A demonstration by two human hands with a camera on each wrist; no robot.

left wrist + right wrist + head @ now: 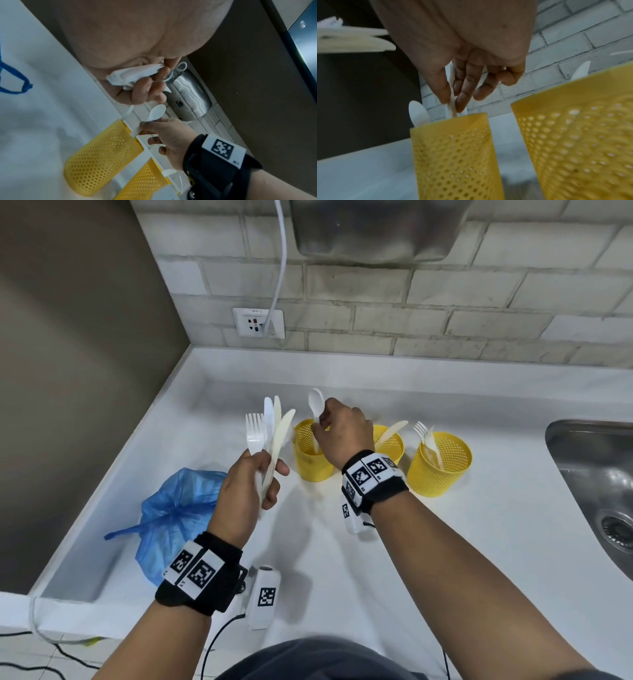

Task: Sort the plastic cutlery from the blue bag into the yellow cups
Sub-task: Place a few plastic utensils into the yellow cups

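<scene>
Three yellow perforated cups stand in a row on the white counter: left cup (313,453), middle cup (390,445) with a knife (394,429), right cup (440,463) with forks (424,436). My right hand (320,422) pinches a white spoon (315,402) upright, its handle inside the left cup (453,155). A second spoon (418,113) sticks out of that cup. My left hand (270,474) grips a bundle of forks and knives (270,433) by their handles (133,75), left of the cups. The crumpled blue bag (174,515) lies at the near left.
A steel sink (596,474) is set into the counter at the right. The tiled back wall carries a power outlet (258,322) with a white cable and a steel hand dryer (373,231). A brown wall closes the left side.
</scene>
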